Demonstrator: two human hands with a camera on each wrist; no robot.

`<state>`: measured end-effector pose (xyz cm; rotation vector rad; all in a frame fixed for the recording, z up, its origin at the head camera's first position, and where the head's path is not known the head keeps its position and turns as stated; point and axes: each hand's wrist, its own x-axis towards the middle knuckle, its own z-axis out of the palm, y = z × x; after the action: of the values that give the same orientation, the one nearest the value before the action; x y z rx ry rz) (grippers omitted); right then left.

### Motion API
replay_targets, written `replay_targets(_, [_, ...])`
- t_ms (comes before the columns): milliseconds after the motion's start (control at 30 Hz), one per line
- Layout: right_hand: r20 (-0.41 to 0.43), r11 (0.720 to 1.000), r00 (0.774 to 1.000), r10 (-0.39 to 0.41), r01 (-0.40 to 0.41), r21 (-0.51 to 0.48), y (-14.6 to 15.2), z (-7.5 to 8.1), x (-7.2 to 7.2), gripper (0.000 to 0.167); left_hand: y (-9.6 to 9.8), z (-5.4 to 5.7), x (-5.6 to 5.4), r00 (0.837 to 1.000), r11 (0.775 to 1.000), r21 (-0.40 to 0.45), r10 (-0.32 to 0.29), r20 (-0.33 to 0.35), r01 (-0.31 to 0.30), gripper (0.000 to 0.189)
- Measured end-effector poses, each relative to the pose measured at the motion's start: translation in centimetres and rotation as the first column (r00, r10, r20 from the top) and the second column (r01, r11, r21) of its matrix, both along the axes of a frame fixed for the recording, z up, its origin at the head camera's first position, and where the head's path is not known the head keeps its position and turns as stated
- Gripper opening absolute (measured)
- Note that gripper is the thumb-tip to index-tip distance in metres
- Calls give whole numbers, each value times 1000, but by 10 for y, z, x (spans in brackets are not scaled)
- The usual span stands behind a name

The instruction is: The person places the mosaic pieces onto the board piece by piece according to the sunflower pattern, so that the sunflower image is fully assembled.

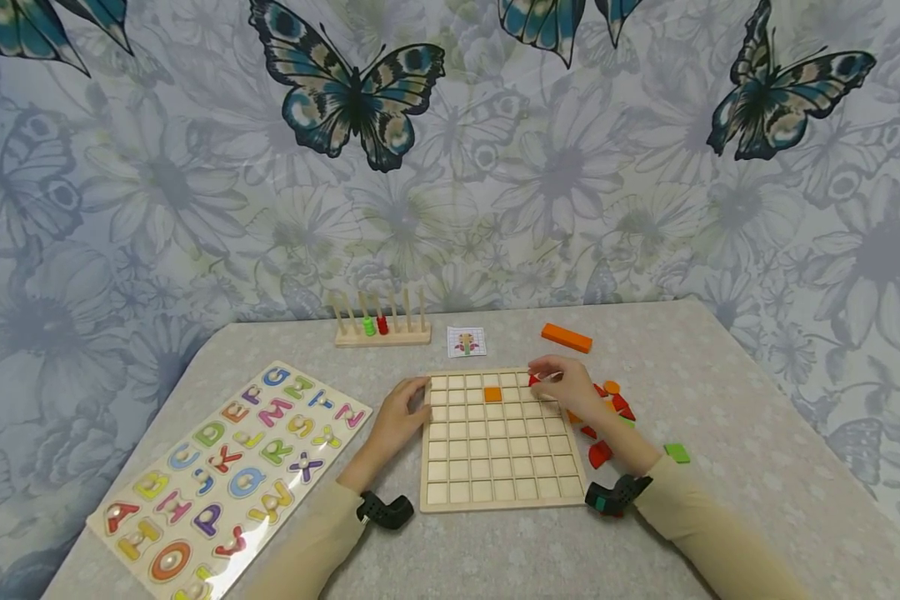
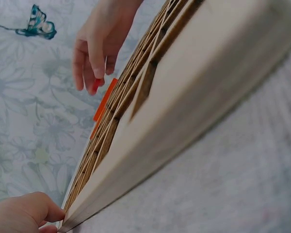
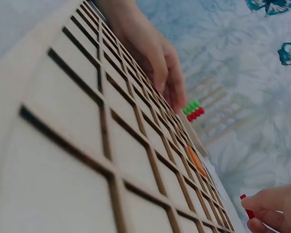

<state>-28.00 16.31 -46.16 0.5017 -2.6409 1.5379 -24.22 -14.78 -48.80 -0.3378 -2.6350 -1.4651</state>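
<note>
A wooden grid board (image 1: 502, 446) lies flat on the table, with an orange square piece (image 1: 492, 394) in one cell of its second row from the back. My left hand (image 1: 397, 421) holds the board's left edge close to the back corner, thumb and fingers at the rim. Over the back right part of the board, my right hand (image 1: 566, 387) pinches a small red piece (image 3: 247, 207) between thumb and fingertips. The fingers partly cover that piece, so its full shape cannot be told.
Loose red, orange and green pieces (image 1: 600, 453) lie right of the board, with a green square (image 1: 677, 452) farther out. Behind stand a peg rack (image 1: 382, 337), a picture card (image 1: 467, 342) and an orange bar (image 1: 567, 337). An alphabet puzzle (image 1: 232, 475) occupies the left.
</note>
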Motion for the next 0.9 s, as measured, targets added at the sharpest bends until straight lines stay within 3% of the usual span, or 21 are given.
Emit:
replay_targets(500, [-5, 993, 994, 112, -112, 36, -31, -16, -6, 29, -1, -2, -2, 1000, 1000, -10, -7, -9, 7, 48])
replay_targets(900, [8, 994, 994, 107, -107, 31, -32, -16, -3, 29, -1, -2, -1, 1000, 1000, -12, -11, -30, 10, 48])
